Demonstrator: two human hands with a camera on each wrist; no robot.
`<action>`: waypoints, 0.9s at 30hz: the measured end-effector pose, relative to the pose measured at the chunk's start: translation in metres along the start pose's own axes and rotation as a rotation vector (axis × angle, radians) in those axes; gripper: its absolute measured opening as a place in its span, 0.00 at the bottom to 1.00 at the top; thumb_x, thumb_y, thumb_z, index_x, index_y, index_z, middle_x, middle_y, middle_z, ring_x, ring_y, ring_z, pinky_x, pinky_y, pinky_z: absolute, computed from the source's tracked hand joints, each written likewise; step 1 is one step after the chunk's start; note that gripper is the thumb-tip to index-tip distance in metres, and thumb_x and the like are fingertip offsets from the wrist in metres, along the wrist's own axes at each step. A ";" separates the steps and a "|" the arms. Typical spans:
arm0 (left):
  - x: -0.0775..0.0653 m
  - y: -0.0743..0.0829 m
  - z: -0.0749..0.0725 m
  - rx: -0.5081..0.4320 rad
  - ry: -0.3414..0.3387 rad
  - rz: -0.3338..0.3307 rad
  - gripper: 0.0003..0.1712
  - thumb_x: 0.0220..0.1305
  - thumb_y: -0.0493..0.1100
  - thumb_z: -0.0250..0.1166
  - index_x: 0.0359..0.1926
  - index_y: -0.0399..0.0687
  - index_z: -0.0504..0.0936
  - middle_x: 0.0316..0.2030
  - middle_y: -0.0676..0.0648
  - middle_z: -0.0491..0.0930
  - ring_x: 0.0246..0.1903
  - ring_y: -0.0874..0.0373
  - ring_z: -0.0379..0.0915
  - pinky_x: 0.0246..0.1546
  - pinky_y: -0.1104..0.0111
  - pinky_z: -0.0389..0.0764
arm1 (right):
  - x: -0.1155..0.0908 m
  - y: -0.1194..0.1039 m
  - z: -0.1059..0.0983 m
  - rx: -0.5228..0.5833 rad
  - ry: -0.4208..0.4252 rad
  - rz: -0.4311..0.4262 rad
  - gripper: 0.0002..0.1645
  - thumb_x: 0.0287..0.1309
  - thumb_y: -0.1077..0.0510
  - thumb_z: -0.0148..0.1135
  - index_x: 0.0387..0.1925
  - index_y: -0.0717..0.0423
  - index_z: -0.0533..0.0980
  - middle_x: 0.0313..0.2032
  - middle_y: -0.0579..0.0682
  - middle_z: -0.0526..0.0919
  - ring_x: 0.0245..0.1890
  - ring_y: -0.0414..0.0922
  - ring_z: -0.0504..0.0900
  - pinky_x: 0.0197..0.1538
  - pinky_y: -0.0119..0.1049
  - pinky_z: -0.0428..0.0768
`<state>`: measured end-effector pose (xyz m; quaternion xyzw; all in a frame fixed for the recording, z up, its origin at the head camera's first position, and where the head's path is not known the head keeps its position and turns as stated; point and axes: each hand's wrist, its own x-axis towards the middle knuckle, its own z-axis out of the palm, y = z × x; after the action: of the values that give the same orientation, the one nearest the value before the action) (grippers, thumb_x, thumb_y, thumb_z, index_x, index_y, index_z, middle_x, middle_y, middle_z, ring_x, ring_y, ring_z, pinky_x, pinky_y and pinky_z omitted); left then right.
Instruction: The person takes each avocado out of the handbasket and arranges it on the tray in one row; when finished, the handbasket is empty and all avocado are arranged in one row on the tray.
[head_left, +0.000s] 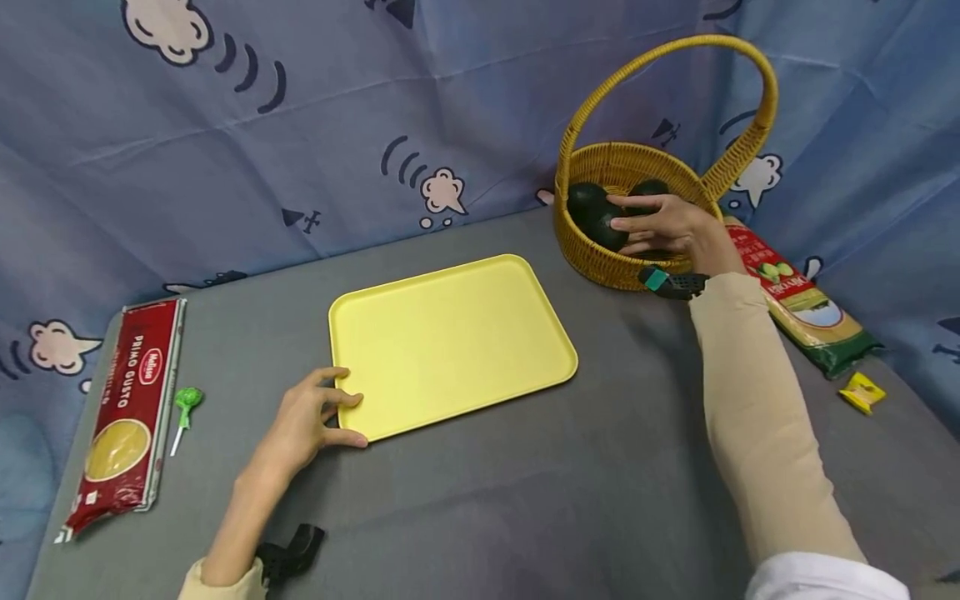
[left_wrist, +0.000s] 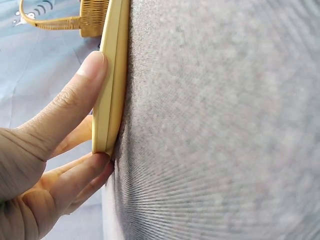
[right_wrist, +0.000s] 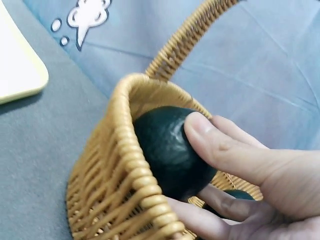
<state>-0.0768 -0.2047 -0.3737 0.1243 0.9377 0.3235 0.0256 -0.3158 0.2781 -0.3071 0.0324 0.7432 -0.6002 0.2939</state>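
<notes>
A flat yellow tray (head_left: 457, 333) with a raised rim lies in the middle of the table. My left hand (head_left: 303, 417) grips its near left corner; in the left wrist view the thumb (left_wrist: 92, 70) presses one side of the rim and the fingers bend round the corner. On the right, my right hand (head_left: 663, 225) reaches into a wicker basket (head_left: 603, 267) with a tall handle. There it holds a dark green avocado (right_wrist: 172, 150) between thumb and fingers, close by the basket's rim. More avocados (head_left: 587, 198) lie inside, one partly hidden behind the hand.
At the far left lies a red pasta packet (head_left: 127, 408), with a green lollipop (head_left: 187, 400) beside it. A red and green food bag (head_left: 802, 300) leans by the basket, and a small yellow-wrapped sweet (head_left: 862, 392) lies near it. A blue patterned cloth (head_left: 337, 108) hangs behind the table.
</notes>
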 end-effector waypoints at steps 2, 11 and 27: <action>0.000 0.000 -0.001 0.000 0.004 0.005 0.31 0.32 0.39 0.81 0.43 0.29 0.85 0.56 0.31 0.70 0.54 0.32 0.70 0.43 0.60 0.80 | -0.003 -0.002 0.003 0.044 0.005 0.000 0.43 0.64 0.61 0.59 0.75 0.43 0.50 0.75 0.52 0.35 0.71 0.59 0.51 0.48 0.40 0.81; -0.001 0.002 -0.001 0.008 0.003 0.007 0.31 0.33 0.38 0.81 0.43 0.28 0.84 0.57 0.30 0.70 0.53 0.32 0.70 0.44 0.60 0.80 | -0.019 0.003 0.011 0.129 0.044 -0.033 0.43 0.63 0.62 0.60 0.74 0.40 0.52 0.75 0.56 0.34 0.71 0.58 0.51 0.44 0.37 0.82; 0.000 0.002 -0.001 0.002 0.004 0.004 0.31 0.33 0.37 0.81 0.44 0.28 0.84 0.57 0.30 0.70 0.55 0.31 0.68 0.45 0.57 0.80 | -0.050 0.001 0.031 0.323 0.145 -0.209 0.39 0.55 0.69 0.65 0.66 0.39 0.69 0.75 0.56 0.37 0.71 0.57 0.54 0.44 0.46 0.81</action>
<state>-0.0766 -0.2039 -0.3722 0.1257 0.9378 0.3228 0.0227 -0.2620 0.2653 -0.2873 0.0450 0.6559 -0.7348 0.1667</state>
